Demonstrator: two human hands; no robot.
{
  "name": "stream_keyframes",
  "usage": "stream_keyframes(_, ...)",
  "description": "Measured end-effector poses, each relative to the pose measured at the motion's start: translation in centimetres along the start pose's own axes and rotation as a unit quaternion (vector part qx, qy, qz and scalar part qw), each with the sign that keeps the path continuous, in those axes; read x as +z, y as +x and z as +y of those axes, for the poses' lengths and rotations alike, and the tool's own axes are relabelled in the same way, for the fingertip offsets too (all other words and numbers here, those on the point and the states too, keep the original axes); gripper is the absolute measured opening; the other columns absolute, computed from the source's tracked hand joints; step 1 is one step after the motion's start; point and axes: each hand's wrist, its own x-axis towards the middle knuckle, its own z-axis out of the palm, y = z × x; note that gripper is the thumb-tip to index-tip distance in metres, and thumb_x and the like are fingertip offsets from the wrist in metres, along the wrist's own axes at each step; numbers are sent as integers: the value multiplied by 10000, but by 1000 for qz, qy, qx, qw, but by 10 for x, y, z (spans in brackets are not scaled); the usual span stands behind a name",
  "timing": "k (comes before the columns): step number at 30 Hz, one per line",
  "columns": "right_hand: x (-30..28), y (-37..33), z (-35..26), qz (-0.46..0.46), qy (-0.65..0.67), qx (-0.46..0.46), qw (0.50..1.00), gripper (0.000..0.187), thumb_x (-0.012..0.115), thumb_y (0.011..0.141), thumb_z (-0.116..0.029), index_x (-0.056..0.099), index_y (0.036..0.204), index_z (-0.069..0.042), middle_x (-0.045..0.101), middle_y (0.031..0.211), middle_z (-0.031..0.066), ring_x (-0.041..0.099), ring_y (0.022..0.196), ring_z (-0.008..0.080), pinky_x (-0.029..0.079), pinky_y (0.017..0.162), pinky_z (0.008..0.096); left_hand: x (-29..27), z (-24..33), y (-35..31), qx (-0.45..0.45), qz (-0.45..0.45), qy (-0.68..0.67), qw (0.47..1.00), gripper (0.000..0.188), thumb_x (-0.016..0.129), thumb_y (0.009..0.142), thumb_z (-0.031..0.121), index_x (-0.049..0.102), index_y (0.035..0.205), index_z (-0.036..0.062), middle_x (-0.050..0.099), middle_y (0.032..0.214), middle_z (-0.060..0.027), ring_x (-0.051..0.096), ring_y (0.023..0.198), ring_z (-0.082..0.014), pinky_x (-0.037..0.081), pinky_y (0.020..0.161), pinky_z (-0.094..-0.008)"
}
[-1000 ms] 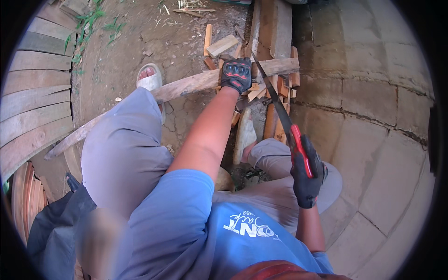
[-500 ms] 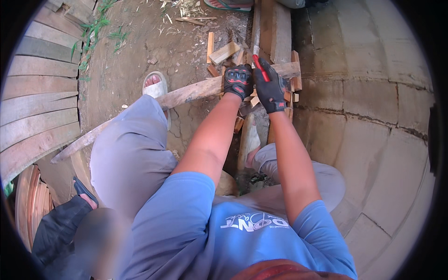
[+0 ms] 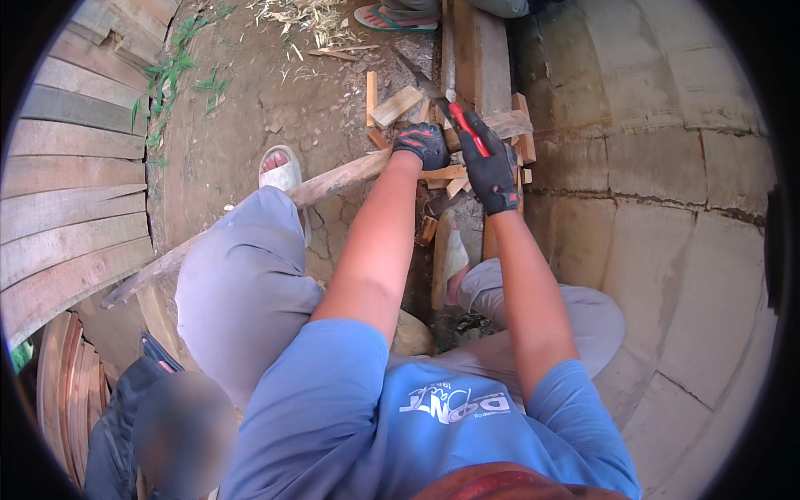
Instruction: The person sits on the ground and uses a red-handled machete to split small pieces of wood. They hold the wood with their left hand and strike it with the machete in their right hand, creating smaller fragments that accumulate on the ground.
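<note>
My right hand [image 3: 490,171], in a black glove, is closed round the red handle of a hand saw [image 3: 427,86]. Its long, narrow dark blade points away and to the left, over the timber. My left hand [image 3: 422,146], gloved in black with red trim, grips a long rough wooden plank [image 3: 342,177]. That plank slants from the lower left, past my left knee, up to the wood pieces at the right. The plank's far end [image 3: 510,124] shows beyond my right hand. Around both hands lie short wood offcuts [image 3: 397,107].
Thick timber beams [image 3: 493,67] run away from me beside a concrete block wall [image 3: 650,167] on the right. Boards [image 3: 75,175] line the left side. Another person's sandalled foot [image 3: 396,18] is at the far edge; a second person [image 3: 125,425] is at lower left.
The saw has swung so that its blade now shows to the far left, clear of my left hand. My right hand has shifted slightly nearer me. My left hand has turned on the plank.
</note>
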Motion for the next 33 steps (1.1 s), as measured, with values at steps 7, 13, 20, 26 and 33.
stream_keyframes(7,-62,-50,-51,-40,-80,38,995,410,659,1055,-278,696,1426,-108,740,1355,184,707,1253,368,531,1071,438,1,-1,0,-15,-2,-4,1000,457,629,888,314,785,1212,32,747,1298,-232,730,1207,-374,582,1035,-466)
stream_keyframes(13,-154,-150,-134,-55,-75,208,974,459,651,1067,-246,663,1479,-44,773,1191,111,649,719,130,551,705,302,-2,-8,2,-22,-21,-28,999,476,589,889,285,755,1246,19,728,1320,-248,711,1219,-408,554,1070,-483)
stream_keyframes(20,-177,-154,-160,-22,-64,222,973,427,707,1054,-211,688,1449,-52,719,924,27,576,675,73,496,645,281,-11,2,2,-13,-44,-26,999,470,605,876,290,760,1236,31,733,1318,-238,709,1228,-396,559,1065,-482)
stream_keyframes(26,-106,-87,-96,-15,-147,-11,989,382,685,1036,-228,720,1397,-110,791,1135,185,760,1022,343,573,904,425,4,-1,3,-20,-16,-36,999,465,616,867,287,763,1224,28,735,1297,-251,711,1224,-395,560,1065,-483)
stream_keyframes(33,-19,-2,-36,-5,-106,9,994,392,676,1028,-301,742,1363,-108,762,1256,217,724,1193,380,549,1032,430,5,3,-3,-25,26,-39,999,432,640,887,280,764,1227,45,732,1320,-232,703,1246,-391,549,1084,-501)
